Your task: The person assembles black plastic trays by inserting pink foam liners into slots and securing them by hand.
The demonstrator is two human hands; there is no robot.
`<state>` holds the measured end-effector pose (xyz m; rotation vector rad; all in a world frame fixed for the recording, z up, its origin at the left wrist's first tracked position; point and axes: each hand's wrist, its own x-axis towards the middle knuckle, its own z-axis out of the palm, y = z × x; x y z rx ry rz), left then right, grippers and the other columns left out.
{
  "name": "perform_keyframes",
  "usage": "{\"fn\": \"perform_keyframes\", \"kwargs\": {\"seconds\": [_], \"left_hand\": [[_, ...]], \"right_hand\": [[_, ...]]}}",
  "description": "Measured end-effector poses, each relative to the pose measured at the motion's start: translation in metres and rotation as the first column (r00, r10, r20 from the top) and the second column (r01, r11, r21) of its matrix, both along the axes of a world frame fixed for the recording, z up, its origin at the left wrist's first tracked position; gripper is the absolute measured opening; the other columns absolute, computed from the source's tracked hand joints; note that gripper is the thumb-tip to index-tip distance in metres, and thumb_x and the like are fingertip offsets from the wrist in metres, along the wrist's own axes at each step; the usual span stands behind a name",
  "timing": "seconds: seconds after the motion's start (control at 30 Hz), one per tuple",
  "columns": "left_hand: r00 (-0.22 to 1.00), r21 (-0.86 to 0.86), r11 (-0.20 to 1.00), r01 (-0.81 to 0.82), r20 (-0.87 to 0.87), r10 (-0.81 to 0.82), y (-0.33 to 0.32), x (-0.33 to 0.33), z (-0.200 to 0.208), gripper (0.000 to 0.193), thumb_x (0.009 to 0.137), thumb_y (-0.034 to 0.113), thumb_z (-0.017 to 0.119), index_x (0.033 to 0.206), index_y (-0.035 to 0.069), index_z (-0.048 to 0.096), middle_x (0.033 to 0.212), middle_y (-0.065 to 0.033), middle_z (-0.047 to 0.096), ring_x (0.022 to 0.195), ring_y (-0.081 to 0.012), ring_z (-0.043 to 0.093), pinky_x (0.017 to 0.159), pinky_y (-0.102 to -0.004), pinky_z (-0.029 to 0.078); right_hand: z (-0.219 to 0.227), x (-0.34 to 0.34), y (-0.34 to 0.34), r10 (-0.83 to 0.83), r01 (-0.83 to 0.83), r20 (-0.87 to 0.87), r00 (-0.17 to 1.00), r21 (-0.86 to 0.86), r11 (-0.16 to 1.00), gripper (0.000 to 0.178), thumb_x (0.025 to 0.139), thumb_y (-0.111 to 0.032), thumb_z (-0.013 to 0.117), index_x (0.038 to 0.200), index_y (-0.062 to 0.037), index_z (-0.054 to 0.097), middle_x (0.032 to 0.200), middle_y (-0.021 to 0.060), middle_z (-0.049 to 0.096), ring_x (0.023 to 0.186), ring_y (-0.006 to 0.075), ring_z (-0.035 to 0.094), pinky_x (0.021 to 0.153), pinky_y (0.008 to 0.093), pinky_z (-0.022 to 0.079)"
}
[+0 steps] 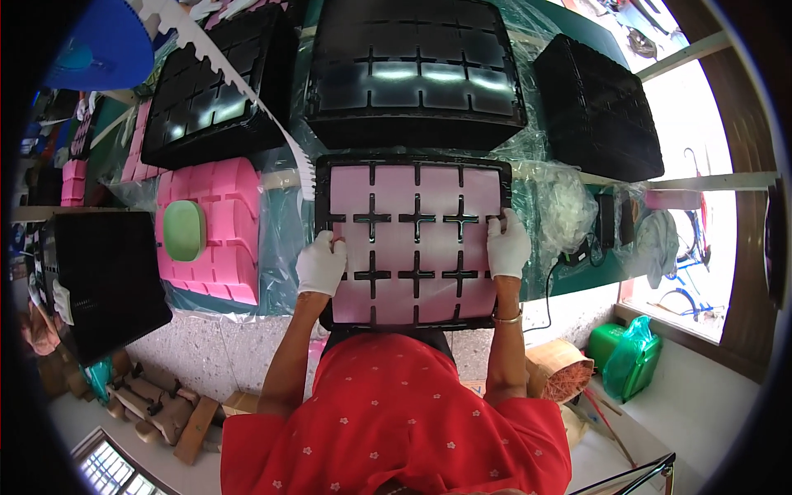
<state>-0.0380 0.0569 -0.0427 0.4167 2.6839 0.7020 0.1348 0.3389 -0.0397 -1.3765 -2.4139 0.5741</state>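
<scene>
A shallow black plastic tray (412, 161) lies in front of me at the near edge of the table. Inside it is a pink sheet (392, 243), and black cross-shaped ribs of the tray show through slots in it. My left hand (320, 264), in a white glove, grips the tray's left side, its thumb and fingertips at the sheet's edge. On the opposite side my right hand (508, 245), also gloved, has its fingers curled at the right rim. The undersides of both grips are hidden.
Stacks of black trays (412, 91) stand behind, with more at both sides. Slotted pink sheets (239, 272) lie at left under a green dish (184, 231). A white toothed strip (256, 103) slants overhead. Crumpled clear plastic (569, 210) and a black corded device (605, 221) are at right.
</scene>
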Motion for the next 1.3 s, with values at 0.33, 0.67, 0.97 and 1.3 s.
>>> {"fn": "perform_keyframes", "kwargs": {"seconds": [0.33, 0.67, 0.97, 1.3], "left_hand": [[1.0, -0.043, 0.999, 0.007, -0.026, -0.008, -0.001, -0.001, -0.004, 0.024, 0.088, 0.03, 0.058, 0.095, 0.008, 0.065, 0.074, -0.0158, 0.067, 0.074, -0.0381, 0.067, 0.066, -0.0457, 0.053], [0.999, -0.058, 0.998, -0.002, 0.037, 0.005, 0.005, -0.003, 0.007, 0.028, 0.087, 0.031, 0.056, 0.098, 0.008, 0.067, 0.079, -0.0225, 0.068, 0.078, -0.0428, 0.066, 0.072, -0.0508, 0.054], [1.0, -0.046, 0.999, -0.015, 0.018, 0.015, 0.005, -0.002, 0.007, 0.027, 0.087, 0.03, 0.056, 0.098, 0.008, 0.067, 0.08, -0.0232, 0.068, 0.077, -0.0433, 0.067, 0.072, -0.051, 0.055], [1.0, -0.039, 0.999, -0.007, 0.013, 0.008, 0.002, -0.004, 0.002, 0.026, 0.087, 0.03, 0.056, 0.096, 0.008, 0.067, 0.078, -0.0232, 0.067, 0.076, -0.0433, 0.066, 0.071, -0.0518, 0.054]], "right_hand": [[-0.002, -0.001, 0.0, 0.011, -0.012, 0.041, 0.999, 0.029, 1.0, 0.029, 0.087, -0.024, 0.066, 0.112, -0.009, 0.066, 0.08, 0.0104, 0.066, 0.072, 0.0318, 0.065, 0.065, 0.0417, 0.051], [-0.008, 0.001, 0.001, 0.025, -0.027, 0.026, 0.999, 0.065, 0.997, 0.028, 0.087, -0.025, 0.066, 0.111, -0.0107, 0.066, 0.08, 0.0106, 0.066, 0.073, 0.0326, 0.065, 0.065, 0.0425, 0.052], [-0.005, -0.001, 0.001, 0.044, -0.048, 0.063, 0.997, 0.062, 0.997, 0.027, 0.089, -0.027, 0.063, 0.111, -0.0107, 0.065, 0.094, 0.016, 0.069, 0.082, 0.0372, 0.066, 0.069, 0.0451, 0.052], [-0.004, -0.001, -0.002, 0.053, -0.063, 0.092, 0.994, 0.107, 0.992, 0.026, 0.089, -0.026, 0.062, 0.11, -0.0112, 0.064, 0.093, 0.0158, 0.068, 0.081, 0.0371, 0.066, 0.069, 0.0453, 0.053]]}}
